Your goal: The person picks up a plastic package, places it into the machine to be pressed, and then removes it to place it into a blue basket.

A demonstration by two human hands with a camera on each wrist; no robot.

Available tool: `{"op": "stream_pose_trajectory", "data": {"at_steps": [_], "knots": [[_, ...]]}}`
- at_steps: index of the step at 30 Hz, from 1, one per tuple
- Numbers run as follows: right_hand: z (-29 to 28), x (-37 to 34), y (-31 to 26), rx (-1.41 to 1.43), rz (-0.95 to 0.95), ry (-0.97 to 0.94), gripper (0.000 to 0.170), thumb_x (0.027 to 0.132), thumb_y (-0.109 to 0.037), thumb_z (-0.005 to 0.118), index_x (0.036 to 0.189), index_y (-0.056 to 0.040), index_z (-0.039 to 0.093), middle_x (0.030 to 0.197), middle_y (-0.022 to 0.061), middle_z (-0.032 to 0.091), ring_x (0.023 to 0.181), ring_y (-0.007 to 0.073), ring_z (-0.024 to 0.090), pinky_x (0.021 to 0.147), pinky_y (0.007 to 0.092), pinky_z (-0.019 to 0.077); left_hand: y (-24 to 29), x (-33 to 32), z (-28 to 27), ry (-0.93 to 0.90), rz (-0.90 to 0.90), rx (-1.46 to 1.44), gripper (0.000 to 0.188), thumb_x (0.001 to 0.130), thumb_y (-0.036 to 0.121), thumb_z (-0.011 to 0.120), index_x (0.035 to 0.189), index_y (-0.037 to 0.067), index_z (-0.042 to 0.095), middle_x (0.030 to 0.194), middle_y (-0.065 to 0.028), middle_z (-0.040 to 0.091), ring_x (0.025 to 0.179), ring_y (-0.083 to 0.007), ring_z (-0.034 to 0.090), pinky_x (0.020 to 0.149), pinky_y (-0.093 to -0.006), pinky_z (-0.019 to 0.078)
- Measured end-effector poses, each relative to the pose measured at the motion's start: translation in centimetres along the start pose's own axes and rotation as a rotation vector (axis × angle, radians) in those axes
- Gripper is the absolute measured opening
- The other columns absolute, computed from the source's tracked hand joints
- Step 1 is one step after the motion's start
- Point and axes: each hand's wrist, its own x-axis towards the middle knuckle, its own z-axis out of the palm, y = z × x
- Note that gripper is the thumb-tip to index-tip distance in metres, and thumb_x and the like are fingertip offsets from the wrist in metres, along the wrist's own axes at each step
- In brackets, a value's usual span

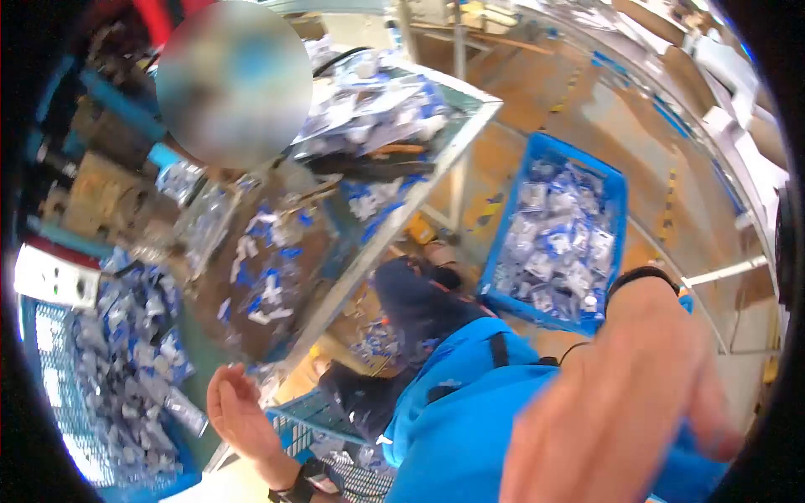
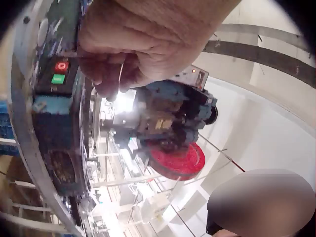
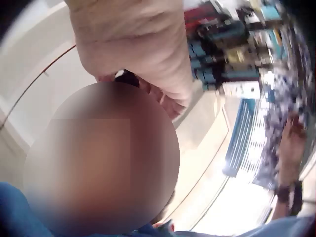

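Beside the table edge [image 1: 314, 331], the left hand [image 1: 243, 415] is raised palm up, its fingers loosely curled. In the left wrist view the left hand [image 2: 143, 47] hangs its bent fingers in front of a machine; a thin bright line shows between them, and whether it is an object or a gap I cannot tell. The right hand [image 1: 612, 402], large and blurred, is lifted close to the head camera, fingers pointing down. In the right wrist view the right hand [image 3: 136, 44] is beside the person's head, fingers bent and partly hidden. No held object is plain in it.
A blue crate [image 1: 618, 243] of small bagged parts stands on the floor. At the left, another blue basket [image 1: 42, 369] holds similar bags. Loose packets [image 1: 369, 113] and blue and white bits lie on the table. A machine [image 2: 163, 116] stands behind the left hand.
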Motion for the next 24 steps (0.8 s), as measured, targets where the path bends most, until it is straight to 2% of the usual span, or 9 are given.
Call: {"op": "stream_pose_trajectory", "data": {"at_steps": [7,10,11,13,16,19,20,23,24], "knots": [[1.2,9.5,3.6,0.194,-0.144,-0.225,0.049,0.084,-0.026,0.076,0.122,0.0017,0.061,0.119,0.0159,0.066,0.100,0.0300,0.063,0.084,0.0393,0.0503,0.3,0.2,-8.2,0.296,-0.028,0.086,0.023,0.097,0.015,0.058,0.114,0.001,0.064,0.101,-0.0092,0.069,0.082,-0.0124,0.061,0.067,-0.0254,0.0467],[2.1,12.8,4.5,0.251,-0.173,-0.289,0.049,0.083,-0.024,0.077,0.122,0.0014,0.061,0.119,0.0156,0.066,0.098,0.0287,0.064,0.081,0.0383,0.0505,0.1,1.7,-12.9,0.467,-0.045,0.371,0.030,0.096,0.020,0.061,0.120,0.002,0.063,0.110,-0.0087,0.069,0.084,-0.0104,0.060,0.065,-0.0238,0.0431],[2.2,13.7,4.8,0.264,-0.176,-0.305,0.049,0.083,-0.024,0.077,0.122,0.0013,0.061,0.118,0.0155,0.066,0.097,0.0283,0.064,0.080,0.0380,0.0506,0.2,2.6,-14.5,0.526,-0.077,0.550,0.032,0.096,0.018,0.061,0.123,0.001,0.061,0.116,-0.0095,0.068,0.087,-0.0129,0.062,0.071,-0.0248,0.0459],[2.7,15.4,4.9,0.273,-0.179,-0.334,0.049,0.082,-0.023,0.078,0.122,0.0011,0.061,0.118,0.0153,0.066,0.095,0.0274,0.064,0.079,0.0373,0.0508,-2.7,4.5,-19.6,0.574,0.168,0.801,0.041,0.086,0.023,0.069,0.120,0.000,0.063,0.115,-0.0119,0.067,0.098,-0.0209,0.062,0.082,-0.0355,0.0495],[3.1,16.7,5.0,0.268,-0.170,-0.347,0.049,0.081,-0.021,0.078,0.122,0.0008,0.061,0.117,0.0150,0.066,0.093,0.0261,0.064,0.076,0.0364,0.0510,-2.5,6.5,-20.1,0.606,0.140,1.424,0.068,0.078,0.034,0.075,0.134,0.001,0.052,0.128,-0.0173,0.059,0.117,-0.0318,0.054,0.098,-0.0473,0.0426],[3.0,17.0,4.8,0.237,-0.152,-0.330,0.050,0.080,-0.020,0.079,0.122,0.0005,0.061,0.117,0.0147,0.066,0.090,0.0247,0.064,0.074,0.0354,0.0513,-3.8,8.7,-19.6,0.665,-0.025,1.478,0.090,0.073,0.043,0.078,0.143,0.004,0.038,0.133,-0.0208,0.053,0.130,-0.0369,0.042,0.106,-0.0522,0.0340],[2.9,16.9,4.6,0.224,-0.148,-0.322,0.050,0.080,-0.019,0.079,0.122,0.0004,0.061,0.117,0.0146,0.066,0.089,0.0243,0.064,0.073,0.0351,0.0514,-3.2,8.9,-17.6,0.713,-0.112,1.536,0.089,0.079,0.037,0.075,0.148,0.005,0.029,0.129,-0.0227,0.055,0.127,-0.0403,0.046,0.106,-0.0496,0.0372],[2.3,16.3,4.0,0.179,-0.125,-0.289,0.050,0.079,-0.018,0.080,0.122,0.0001,0.061,0.116,0.0143,0.066,0.087,0.0230,0.065,0.070,0.0341,0.0516,-3.3,9.9,-19.7,0.652,-0.157,1.582,0.074,0.087,0.028,0.067,0.147,0.005,0.031,0.127,-0.0253,0.056,0.117,-0.0439,0.054,0.100,-0.0481,0.0437],[2.0,16.0,3.7,0.158,-0.117,-0.271,0.050,0.079,-0.017,0.080,0.122,0.0000,0.061,0.116,0.0142,0.066,0.086,0.0226,0.065,0.069,0.0338,0.0517,-4.6,9.9,-21.6,0.629,0.079,1.563,0.052,0.095,0.020,0.057,0.141,0.003,0.041,0.121,-0.0254,0.060,0.106,-0.0435,0.060,0.092,-0.0469,0.0491]]}}
